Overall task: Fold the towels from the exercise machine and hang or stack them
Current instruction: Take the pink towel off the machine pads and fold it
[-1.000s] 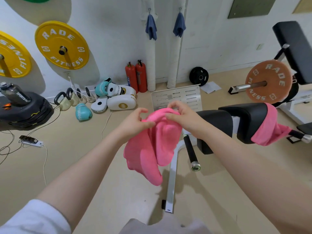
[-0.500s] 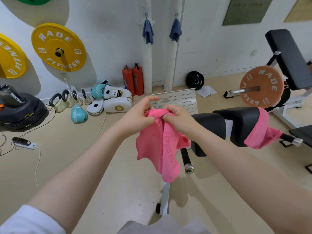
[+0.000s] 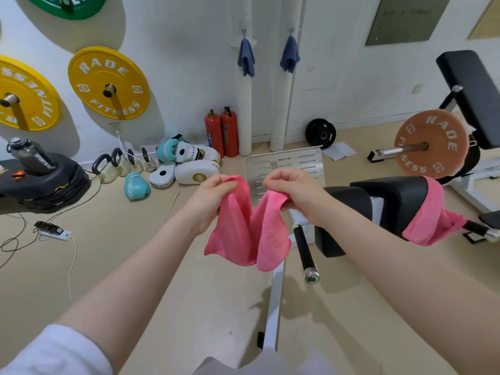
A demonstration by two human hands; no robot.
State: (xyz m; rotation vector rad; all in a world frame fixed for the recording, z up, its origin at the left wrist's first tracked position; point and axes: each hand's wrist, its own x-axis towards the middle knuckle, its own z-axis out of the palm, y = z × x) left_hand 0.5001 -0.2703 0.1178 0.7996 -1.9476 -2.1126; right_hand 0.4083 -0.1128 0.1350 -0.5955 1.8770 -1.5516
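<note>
**A:** Towel status? Where did you have it?

**B:** Pink towel point(image 3: 244, 228) was in the air between your hands, out over the white frame rail point(image 3: 274, 301) of the exercise machine point(image 3: 389, 209). It touched nothing but your fingers. Left hand point(image 3: 209, 197) pinched one top corner, fingers curled round the cloth. Right hand point(image 3: 293, 192) gripped the other top corner the same way. Neither hand was free.

**A:** Spread or bunched?

**B:** Half spread. Top edge sagged into a V between your hands, and the two halves hung down as separate lobes. Long axis ran left to right, hand to hand, across your body. The right lobe hung a bit lower.

**A:** Which hand was closer to the machine?

**B:** Your right. It sat just beside the black pad point(image 3: 349, 201); your left was over open floor. My read: the fold turned on that sagging top edge. You needed it pulled taut first, then one corner brought across to meet the other.

**A:** Anything left on the machine?

**B:** Second pink towel point(image 3: 430, 215) was draped over the far pad near the right end, not yet folded. Two blue towels point(image 3: 246, 59) hung on wall hooks above the pipes, well apart from your hands. Likely the hanging spot, but that's a guess.
</note>
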